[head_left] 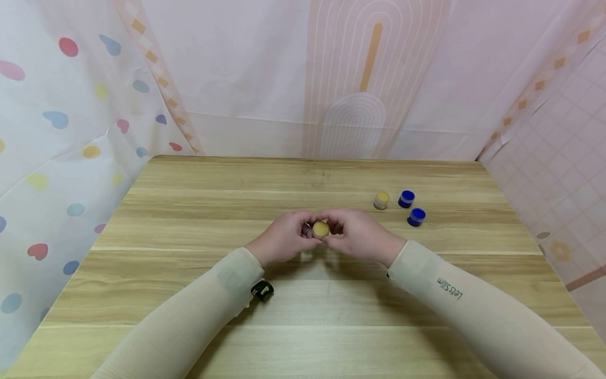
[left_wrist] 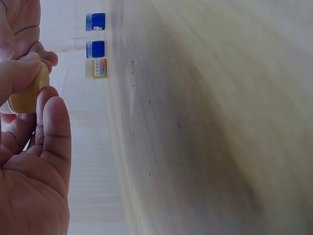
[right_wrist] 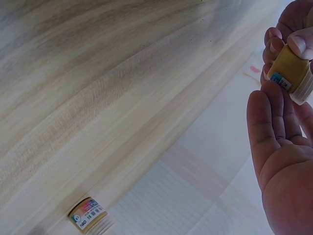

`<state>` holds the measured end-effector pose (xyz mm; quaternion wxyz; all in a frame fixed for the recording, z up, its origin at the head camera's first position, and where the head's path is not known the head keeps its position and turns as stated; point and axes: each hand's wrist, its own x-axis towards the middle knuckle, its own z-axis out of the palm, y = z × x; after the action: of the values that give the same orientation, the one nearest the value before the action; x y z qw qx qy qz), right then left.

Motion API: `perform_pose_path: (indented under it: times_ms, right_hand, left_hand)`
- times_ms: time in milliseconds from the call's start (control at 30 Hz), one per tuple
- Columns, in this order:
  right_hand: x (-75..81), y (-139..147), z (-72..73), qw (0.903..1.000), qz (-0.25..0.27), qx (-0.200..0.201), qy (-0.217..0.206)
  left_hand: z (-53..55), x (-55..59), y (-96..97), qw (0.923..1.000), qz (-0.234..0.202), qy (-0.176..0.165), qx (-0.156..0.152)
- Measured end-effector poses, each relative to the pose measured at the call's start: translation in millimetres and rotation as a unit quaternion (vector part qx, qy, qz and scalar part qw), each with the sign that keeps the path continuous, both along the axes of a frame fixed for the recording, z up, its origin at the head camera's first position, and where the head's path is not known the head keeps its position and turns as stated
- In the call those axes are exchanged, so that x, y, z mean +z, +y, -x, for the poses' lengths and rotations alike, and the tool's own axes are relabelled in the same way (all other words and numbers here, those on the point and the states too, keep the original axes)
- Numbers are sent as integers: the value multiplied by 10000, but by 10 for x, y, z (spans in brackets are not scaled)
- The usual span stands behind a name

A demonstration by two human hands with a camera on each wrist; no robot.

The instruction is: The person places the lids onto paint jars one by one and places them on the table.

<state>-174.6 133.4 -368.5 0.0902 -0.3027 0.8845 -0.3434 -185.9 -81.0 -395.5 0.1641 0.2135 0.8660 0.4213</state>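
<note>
Near the middle of the table, a small yellow paint jar (head_left: 320,229) with a clear ribbed lid is held between both hands, lifted off the wood. My left hand (head_left: 284,237) pinches it from the left, its thumb lying on the jar's yellow side (right_wrist: 288,68) in the right wrist view. From the right, my right hand (head_left: 362,234) grips the same jar with thumb and fingertips at the lid end. A printed label shows on the jar's side. The lid looks to be on; whether it is turning cannot be seen.
Another yellow jar (head_left: 381,200) stands upright to the right, behind the right hand. Two blue jars (head_left: 406,199) are close beside it. The wooden table (head_left: 227,184) meets patterned cloth (head_left: 246,63) at the back and sides. A black wrist strap piece (head_left: 262,290) sits under the left sleeve.
</note>
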Motion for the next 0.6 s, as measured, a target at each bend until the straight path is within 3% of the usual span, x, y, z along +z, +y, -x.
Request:
perform_pose_path:
  times_ms: [600]
  right_hand:
    - [1,-26,-13,9994,-125,-292,-148]
  left_hand:
    - [10,-19,8,9998,-21,161,-88]
